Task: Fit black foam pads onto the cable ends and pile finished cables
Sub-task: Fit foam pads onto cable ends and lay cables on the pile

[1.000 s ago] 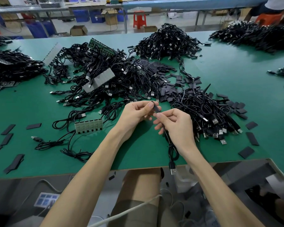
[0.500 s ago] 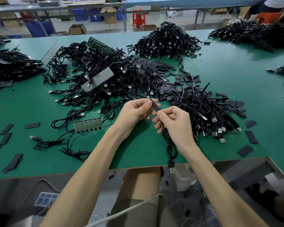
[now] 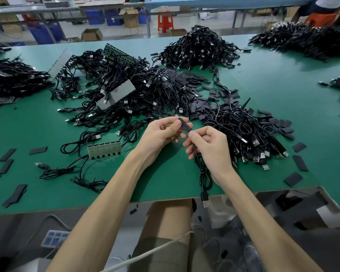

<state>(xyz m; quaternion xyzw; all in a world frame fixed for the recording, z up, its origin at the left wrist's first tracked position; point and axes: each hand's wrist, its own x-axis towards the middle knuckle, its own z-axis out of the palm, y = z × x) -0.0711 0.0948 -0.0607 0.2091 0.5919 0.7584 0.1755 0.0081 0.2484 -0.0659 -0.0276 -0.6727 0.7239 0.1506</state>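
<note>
My left hand (image 3: pixel 161 132) pinches a black foam pad (image 3: pixel 185 124) between thumb and fingertips, above the green table (image 3: pixel 165 179). My right hand (image 3: pixel 208 148) pinches the end of a black cable (image 3: pixel 203 177) right at the pad's lower edge. The cable loops down under that hand, and its USB plug (image 3: pixel 205 201) hangs over the table's front edge. Loose foam pads (image 3: pixel 196 107) lie scattered just beyond my hands. To the right of my right hand a pile of black cables (image 3: pixel 243 132) is heaped up.
A tangle of cables with grey strips (image 3: pixel 116 93) and circuit boards spreads at centre left. Bigger cable heaps (image 3: pixel 198 50) sit at the back and at the far right (image 3: pixel 306 40). A white comb-like strip (image 3: pixel 104 149) lies left of my hands. Single pads (image 3: pixel 300 162) dot the right edge.
Both hands stay together at the same spot. The pad in my left hand has tilted slightly, with the cable end still at its lower edge.
</note>
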